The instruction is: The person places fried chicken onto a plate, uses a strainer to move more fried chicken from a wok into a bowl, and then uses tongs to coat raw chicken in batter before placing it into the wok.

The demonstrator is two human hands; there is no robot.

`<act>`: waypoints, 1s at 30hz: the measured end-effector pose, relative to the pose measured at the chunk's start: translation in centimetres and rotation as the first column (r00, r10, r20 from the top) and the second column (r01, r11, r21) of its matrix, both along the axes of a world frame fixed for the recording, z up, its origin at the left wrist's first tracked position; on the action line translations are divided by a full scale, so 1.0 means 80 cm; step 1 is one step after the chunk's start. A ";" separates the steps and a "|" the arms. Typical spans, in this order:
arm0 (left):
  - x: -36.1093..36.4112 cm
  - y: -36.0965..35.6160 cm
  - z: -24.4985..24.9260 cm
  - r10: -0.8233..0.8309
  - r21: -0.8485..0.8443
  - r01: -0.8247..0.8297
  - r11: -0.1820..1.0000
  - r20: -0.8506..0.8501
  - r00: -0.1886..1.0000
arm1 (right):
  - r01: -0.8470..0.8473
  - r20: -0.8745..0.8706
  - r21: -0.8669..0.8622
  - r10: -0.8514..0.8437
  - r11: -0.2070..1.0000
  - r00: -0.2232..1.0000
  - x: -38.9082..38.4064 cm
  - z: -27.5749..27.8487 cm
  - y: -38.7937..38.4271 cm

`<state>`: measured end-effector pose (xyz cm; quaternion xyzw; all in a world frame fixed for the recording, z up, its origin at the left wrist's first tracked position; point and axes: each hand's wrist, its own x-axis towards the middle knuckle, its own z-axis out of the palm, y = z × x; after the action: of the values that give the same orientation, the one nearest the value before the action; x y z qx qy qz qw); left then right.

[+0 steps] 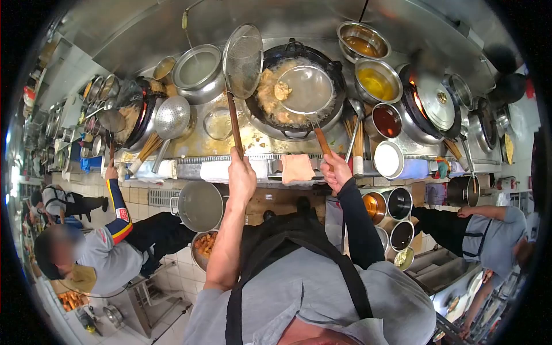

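My left hand (242, 177) is closed round the wooden handle of a mesh strainer (243, 60), which is raised at the left edge of a black wok (315, 53). My right hand (336, 171) grips the wooden handle of a round skimmer (309, 87), its head low inside the wok. One battered piece (282, 90) lies at the skimmer's left rim. More golden fried pieces (266, 95) sit in bubbling oil on the wok's left side. A folded pink cloth (297, 168) rests on the stove's front edge between my hands.
Left of the wok are a perforated ladle (172, 117) and a steel pot (198, 92). Bowls of yellow oil (376, 84) and red sauce (387, 120) stand right. A large pot (200, 207) is by my left arm. Co-workers (115, 250) (494, 233) stand on both sides.
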<state>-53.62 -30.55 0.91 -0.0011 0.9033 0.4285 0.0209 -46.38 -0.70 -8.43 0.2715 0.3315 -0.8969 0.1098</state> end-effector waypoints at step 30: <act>-0.037 -0.038 -0.067 -0.060 -0.046 0.053 0.998 -0.184 0.981 | 0.121 -0.201 0.933 0.213 0.338 0.956 -0.043 -0.044 -0.052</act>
<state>-56.56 -33.56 -4.44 0.0639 0.9095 0.4075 -0.0510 -49.81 -4.88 -11.95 0.1419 0.8058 -0.5678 -0.0901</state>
